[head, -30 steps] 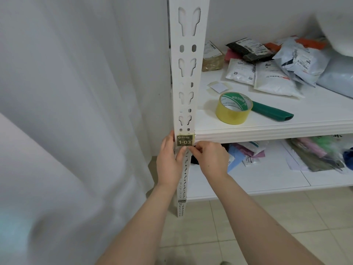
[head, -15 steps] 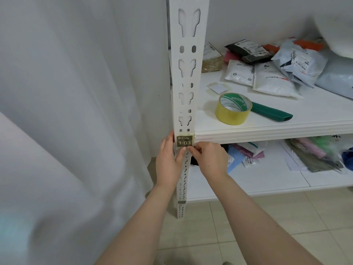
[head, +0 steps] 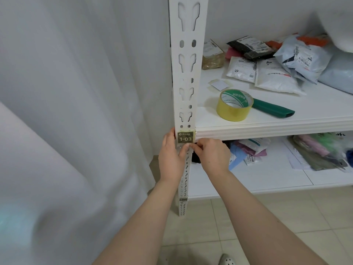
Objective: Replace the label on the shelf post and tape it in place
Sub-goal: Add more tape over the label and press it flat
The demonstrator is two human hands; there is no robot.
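Observation:
A dark label reading 1-03 (head: pixel 185 137) sits on the white slotted shelf post (head: pixel 187 77), level with the front edge of the upper shelf. Yellowish tape shows around its edges. My left hand (head: pixel 172 157) wraps the post from the left, its fingers on the post just below the label. My right hand (head: pixel 212 154) meets it from the right, fingertips pinched at the label's lower edge. A roll of yellow tape (head: pixel 234 105) lies on the upper shelf (head: pixel 267 127), right of the post.
A green-handled tool (head: pixel 273 110) lies behind the tape roll, and a small white paper square (head: pixel 219 85) farther back. Several mail parcels (head: pixel 271 71) are piled at the shelf's rear. More packets fill the lower shelf (head: pixel 248 178). A white curtain (head: pixel 76 111) hangs left.
Hardly anything differs; both hands stay at the label's lower edge with only slight finger movement.

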